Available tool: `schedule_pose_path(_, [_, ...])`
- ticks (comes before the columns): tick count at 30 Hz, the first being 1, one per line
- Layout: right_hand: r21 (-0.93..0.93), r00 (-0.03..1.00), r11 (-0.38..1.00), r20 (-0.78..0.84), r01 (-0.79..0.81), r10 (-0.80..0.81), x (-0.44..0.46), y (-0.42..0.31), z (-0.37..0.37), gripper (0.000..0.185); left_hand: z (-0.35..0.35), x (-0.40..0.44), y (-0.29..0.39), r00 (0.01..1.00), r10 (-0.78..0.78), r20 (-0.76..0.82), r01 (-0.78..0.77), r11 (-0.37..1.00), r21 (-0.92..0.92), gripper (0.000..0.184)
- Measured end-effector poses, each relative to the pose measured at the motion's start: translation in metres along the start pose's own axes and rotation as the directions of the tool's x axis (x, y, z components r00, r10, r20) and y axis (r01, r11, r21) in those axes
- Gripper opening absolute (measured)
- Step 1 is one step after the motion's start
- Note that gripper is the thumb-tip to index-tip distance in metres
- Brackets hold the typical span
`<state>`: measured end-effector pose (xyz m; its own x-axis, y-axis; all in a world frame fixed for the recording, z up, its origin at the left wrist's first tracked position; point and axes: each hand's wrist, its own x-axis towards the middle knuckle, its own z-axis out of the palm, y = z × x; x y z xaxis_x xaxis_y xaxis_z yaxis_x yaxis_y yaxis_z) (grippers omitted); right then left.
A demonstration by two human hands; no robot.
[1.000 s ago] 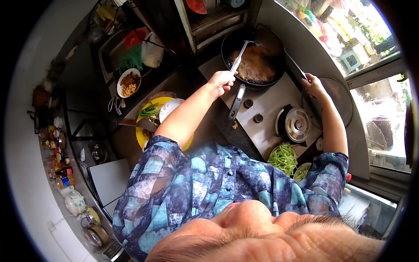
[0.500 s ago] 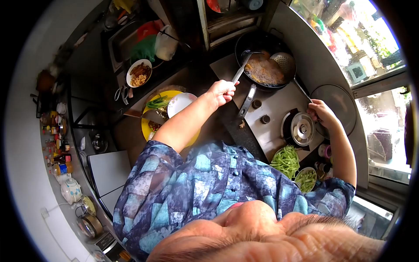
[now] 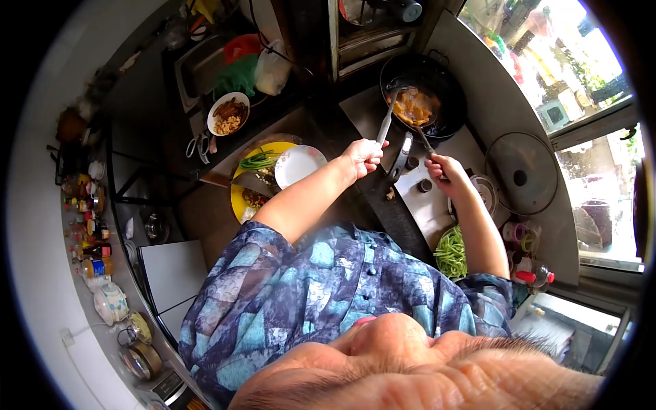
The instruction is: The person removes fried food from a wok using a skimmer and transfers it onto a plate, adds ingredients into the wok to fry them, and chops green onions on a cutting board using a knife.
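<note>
My left hand [image 3: 364,158] is closed around the pale handle of a spatula [image 3: 385,128], whose head reaches into the black wok [image 3: 454,123]. Closed on the dark handle of a skimmer is my right hand [image 3: 447,172]. That skimmer [image 3: 425,141] is in the wok beside the spatula's tip, its bowl mostly covered by golden-brown food pieces [image 3: 415,107]. The wok's own handle [image 3: 401,157] points toward me between both hands. Below my right forearm lies a heap of green strips [image 3: 451,253].
A glass lid [image 3: 521,160] leans against the wall at right. Left of me are a white plate [image 3: 301,166], a yellow tray [image 3: 238,203] with green stalks and a cleaver, a bowl of food [image 3: 227,114] and scissors [image 3: 198,147]. A lidded pot [image 3: 486,193] sits behind my right forearm.
My right hand has moved left and inward with the skimmer. The food, earlier spread in the wok, is now gathered at the skimmer. My left hand has shifted slightly right and down.
</note>
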<state>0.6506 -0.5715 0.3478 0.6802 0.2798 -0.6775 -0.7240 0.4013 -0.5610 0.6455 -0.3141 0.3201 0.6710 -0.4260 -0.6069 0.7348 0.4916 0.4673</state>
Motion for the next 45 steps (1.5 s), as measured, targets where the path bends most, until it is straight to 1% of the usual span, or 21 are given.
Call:
schedule_pose_path(1, [0.134, 0.996, 0.991, -0.08, -0.022, 0.033, 0.008, 0.001, 0.003, 0.015, 0.003, 0.004, -0.001, 1.0, 0.026, -0.003, -0.026, 0.999, 0.043, 0.015])
schedule_pose_path(2, [0.186, 0.997, 0.983, -0.067, -0.011, 0.024, 0.011, 0.003, 0.002, 0.015, 0.004, 0.007, -0.001, 0.999, 0.052, -0.004, -0.051, 0.995, 0.087, 0.015])
schedule_pose_path(4, [0.293, 0.999, 0.956, -0.048, 0.012, 0.002, 0.012, 0.011, -0.001, 0.015, 0.001, 0.009, 0.0, 0.993, 0.111, 0.046, -0.116, 0.982, 0.146, 0.015])
schedule_pose_path(6, [0.345, 1.0, 0.938, -0.018, 0.027, -0.022, 0.012, 0.018, 0.0, 0.014, -0.004, 0.007, 0.003, 0.983, 0.154, 0.094, -0.169, 0.969, 0.179, 0.015])
schedule_pose_path(9, [0.421, 0.999, 0.906, 0.02, 0.034, -0.047, 0.011, 0.022, 0.002, 0.014, -0.005, 0.005, 0.007, 0.971, 0.212, 0.11, -0.234, 0.94, 0.249, 0.016])
schedule_pose_path(12, [0.421, 0.996, 0.905, 0.025, 0.067, -0.085, 0.003, 0.022, -0.001, 0.014, 0.001, 0.004, 0.013, 0.965, 0.237, 0.115, -0.261, 0.923, 0.284, 0.016])
schedule_pose_path(15, [0.299, 0.984, 0.937, -0.043, 0.179, -0.174, -0.007, 0.029, 0.0, 0.013, 0.002, -0.001, 0.017, 0.955, 0.271, 0.121, -0.295, 0.909, 0.293, 0.017])
schedule_pose_path(18, [0.261, 0.972, 0.937, -0.08, 0.233, -0.22, -0.017, 0.031, 0.006, 0.012, 0.0, -0.003, 0.017, 0.947, 0.302, 0.108, -0.321, 0.898, 0.301, 0.017])
schedule_pose_path(21, [0.29, 0.964, 0.92, -0.057, 0.264, -0.258, -0.024, 0.033, 0.009, 0.01, 0.0, -0.004, 0.015, 0.94, 0.331, 0.078, -0.337, 0.882, 0.33, 0.016])
schedule_pose_path(23, [0.279, 0.96, 0.919, -0.081, 0.28, -0.268, -0.029, 0.031, 0.01, 0.009, 0.003, -0.004, 0.012, 0.938, 0.343, 0.051, -0.337, 0.866, 0.371, 0.016])
schedule_pose_path(26, [0.221, 0.948, 0.922, -0.106, 0.318, -0.301, -0.039, 0.025, 0.016, 0.006, 0.001, 0.001, 0.004, 0.941, 0.336, 0.053, -0.334, 0.884, 0.328, 0.018])
schedule_pose_path(28, [0.204, 0.942, 0.921, -0.131, 0.33, -0.309, -0.046, 0.022, 0.019, 0.006, 0.0, 0.005, -0.001, 0.941, 0.335, 0.04, -0.328, 0.88, 0.344, 0.019])
schedule_pose_path(30, [0.205, 0.939, 0.919, -0.15, 0.337, -0.311, -0.053, 0.017, 0.025, 0.007, 0.0, 0.011, -0.007, 0.943, 0.331, 0.028, -0.319, 0.88, 0.351, 0.02])
schedule_pose_path(33, [0.225, 0.941, 0.915, -0.136, 0.334, -0.31, -0.056, 0.01, 0.031, 0.008, -0.002, 0.031, -0.013, 0.939, 0.345, 0.017, -0.325, 0.867, 0.376, 0.02])
schedule_pose_path(34, [0.264, 0.95, 0.912, -0.089, 0.313, -0.3, -0.055, 0.006, 0.031, 0.008, -0.001, 0.037, -0.014, 0.939, 0.344, 0.008, -0.319, 0.86, 0.4, 0.021])
schedule_pose_path(36, [0.311, 0.956, 0.905, -0.122, 0.291, -0.266, -0.059, 0.001, 0.036, 0.008, 0.001, 0.052, -0.018, 0.939, 0.344, -0.008, -0.304, 0.842, 0.445, 0.021])
schedule_pose_path(38, [0.344, 0.965, 0.902, -0.103, 0.262, -0.242, -0.059, -0.006, 0.035, 0.008, 0.001, 0.069, -0.023, 0.94, 0.34, -0.022, -0.292, 0.837, 0.463, 0.021])
schedule_pose_path(40, [0.359, 0.972, 0.904, -0.061, 0.233, -0.226, -0.054, -0.017, 0.034, 0.008, -0.003, 0.082, -0.028, 0.929, 0.368, -0.044, -0.301, 0.819, 0.49, 0.021])
schedule_pose_path(41, [0.357, 0.974, 0.908, -0.034, 0.219, -0.222, -0.052, -0.023, 0.033, 0.008, -0.007, 0.087, -0.032, 0.927, 0.374, -0.035, -0.319, 0.834, 0.451, 0.013])
schedule_pose_path(44, [0.376, 0.977, 0.907, 0.025, 0.189, -0.214, -0.053, -0.033, 0.033, 0.008, -0.01, 0.08, -0.041, 0.963, 0.27, -0.029, -0.25, 0.924, 0.29, 0.016])
schedule_pose_path(45, [0.366, 0.975, 0.911, 0.033, 0.193, -0.22, -0.053, -0.036, 0.034, 0.009, -0.012, 0.071, -0.042, 0.962, 0.267, 0.051, -0.271, 0.931, 0.246, 0.023])
